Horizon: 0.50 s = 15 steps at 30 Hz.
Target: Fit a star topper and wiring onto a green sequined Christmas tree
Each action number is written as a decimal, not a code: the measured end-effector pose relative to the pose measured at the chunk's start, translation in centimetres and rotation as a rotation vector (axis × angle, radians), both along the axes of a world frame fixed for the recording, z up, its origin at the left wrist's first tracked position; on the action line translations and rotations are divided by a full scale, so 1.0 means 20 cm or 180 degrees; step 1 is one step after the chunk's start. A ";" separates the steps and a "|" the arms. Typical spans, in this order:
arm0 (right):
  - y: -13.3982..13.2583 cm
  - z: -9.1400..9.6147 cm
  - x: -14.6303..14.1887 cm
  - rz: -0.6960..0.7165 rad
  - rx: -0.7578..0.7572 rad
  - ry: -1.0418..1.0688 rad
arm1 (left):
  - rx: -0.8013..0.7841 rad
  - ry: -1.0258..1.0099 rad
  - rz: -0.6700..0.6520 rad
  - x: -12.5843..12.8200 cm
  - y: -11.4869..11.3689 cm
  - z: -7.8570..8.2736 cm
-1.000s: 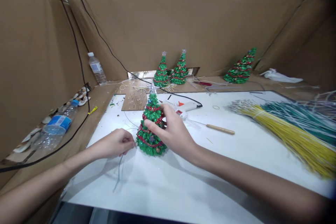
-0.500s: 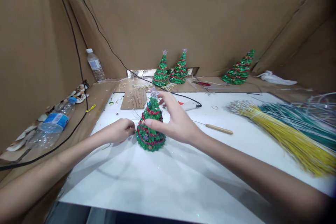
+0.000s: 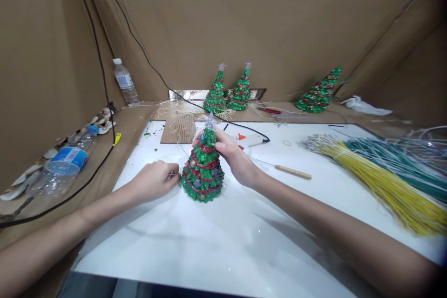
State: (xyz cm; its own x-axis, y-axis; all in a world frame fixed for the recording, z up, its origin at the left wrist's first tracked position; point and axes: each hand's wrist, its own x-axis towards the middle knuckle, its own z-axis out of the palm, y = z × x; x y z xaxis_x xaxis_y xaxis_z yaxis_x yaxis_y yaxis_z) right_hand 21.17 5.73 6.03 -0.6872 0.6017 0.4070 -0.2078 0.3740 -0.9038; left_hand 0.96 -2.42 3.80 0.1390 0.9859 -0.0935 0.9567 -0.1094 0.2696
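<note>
A small green Christmas tree [image 3: 203,170] with red garland, small baubles and a clear star on top stands upright on the white board [image 3: 167,247]. My right hand [image 3: 237,158] grips its upper part from the right, thumb in front and fingers behind. At the tree's lower left edge, my left hand [image 3: 157,179] is closed, thumb and fingers pinched together. Whatever the left fingertips hold is hidden or too small to make out. A thin wire-like strand shows just above that hand.
Behind stand two similar trees [image 3: 214,92], with another leaning [image 3: 320,91] at the right. A glue gun [image 3: 253,140], a wooden-handled awl [image 3: 293,172] and yellow wire bundles [image 3: 380,181] lie right. Plastic bottles [image 3: 68,160] and a black cable [image 3: 99,170] are left.
My right hand has closed in round the tree's upper part, its thumb moving from the left front to the right side. The tree has shifted slightly right. My left hand stays pinched beside it.
</note>
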 end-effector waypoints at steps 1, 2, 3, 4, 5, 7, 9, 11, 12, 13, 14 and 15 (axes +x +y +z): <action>0.00 -0.02 -0.01 -0.0016 -0.0077 0.0071 | 0.0017 0.0043 -0.0040 0.00 0.00 0.00; -0.01 -0.03 -0.01 -0.0046 -0.0126 0.0139 | 0.0030 0.0082 -0.0085 -0.01 -0.01 -0.01; -0.01 -0.05 -0.02 -0.0099 -0.0130 0.0195 | 0.0043 0.0117 -0.0128 -0.01 -0.01 -0.01; -0.02 -0.06 -0.03 -0.0189 -0.0090 0.0235 | 0.0054 0.0149 -0.0167 -0.02 0.00 -0.02; -0.02 -0.07 -0.03 -0.0303 -0.0025 0.0252 | 0.0066 0.0179 -0.0199 -0.02 0.00 -0.02; -0.04 -0.08 -0.04 -0.0587 0.0060 0.0243 | 0.0083 0.0240 -0.0245 -0.03 0.00 -0.03; -0.05 -0.08 -0.05 -0.0894 0.0078 0.0177 | 0.0092 0.0312 -0.0284 -0.03 0.00 -0.04; -0.06 -0.06 -0.06 -0.1179 0.0048 0.0118 | 0.0091 0.0398 -0.0334 -0.03 0.00 -0.04; -0.07 -0.05 -0.06 -0.1307 0.0035 0.0099 | 0.0086 0.0442 -0.0363 -0.03 -0.01 -0.04; -0.07 -0.04 -0.07 -0.1424 0.0020 0.0090 | 0.0080 0.0483 -0.0390 -0.02 -0.01 -0.05; -0.07 -0.03 -0.07 -0.1527 0.0000 0.0101 | 0.0071 0.0519 -0.0414 -0.02 -0.02 -0.05; -0.08 -0.02 -0.07 -0.1612 -0.0017 0.0111 | 0.0062 0.0552 -0.0434 -0.01 -0.03 -0.05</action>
